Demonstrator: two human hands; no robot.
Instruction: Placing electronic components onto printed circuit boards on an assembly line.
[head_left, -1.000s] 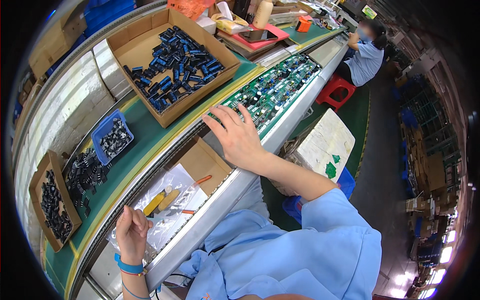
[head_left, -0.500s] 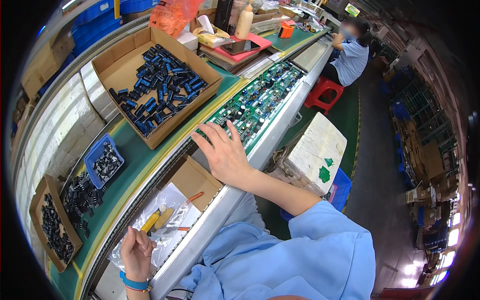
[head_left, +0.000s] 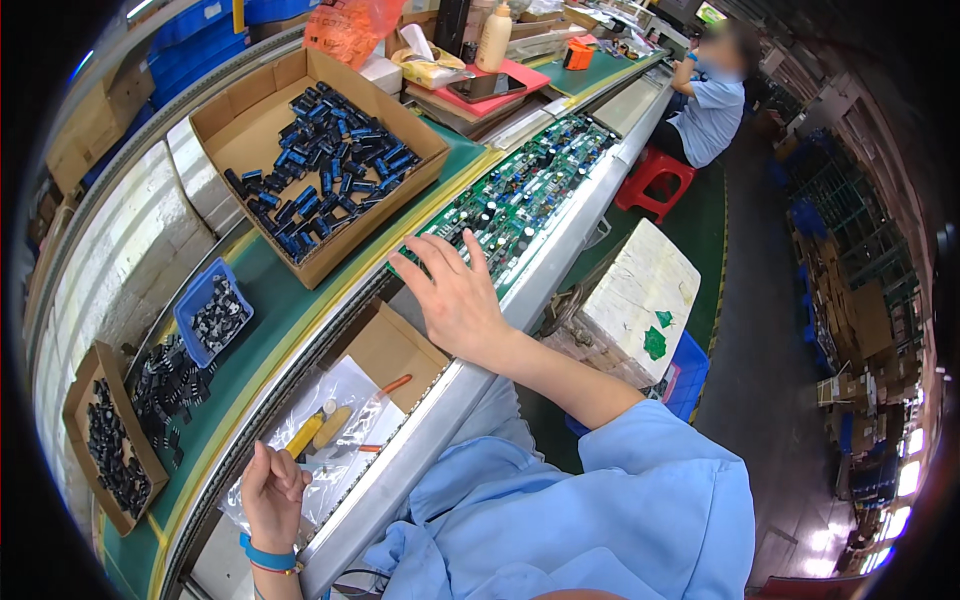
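Observation:
My right hand [head_left: 460,305] lies palm down with its fingers spread, at the near end of a row of green circuit boards [head_left: 505,225] filled with small parts. Its fingertips reach the boards' edge, and nothing shows in its grip. My left hand [head_left: 272,492], with a blue band at the wrist, hovers over the lower rail with fingers curled in and nothing visible in them. Just beyond it, a clear plastic bag [head_left: 318,480] lies with a yellow-handled tool [head_left: 303,437] and orange-handled tools [head_left: 395,384] near it.
A cardboard box [head_left: 410,195] holds blue-black capacitors. To the left are a blue bin [head_left: 188,316] of small parts, loose black parts [head_left: 165,390] and another box [head_left: 75,420]. A foam block [head_left: 640,300] stands at the right. A co-worker [head_left: 708,115] sits on a red stool [head_left: 655,183].
The whole view has shifted slightly. My right hand keeps its spread pose at the boards, and my left hand stays curled near the bag. The co-worker's head has moved.

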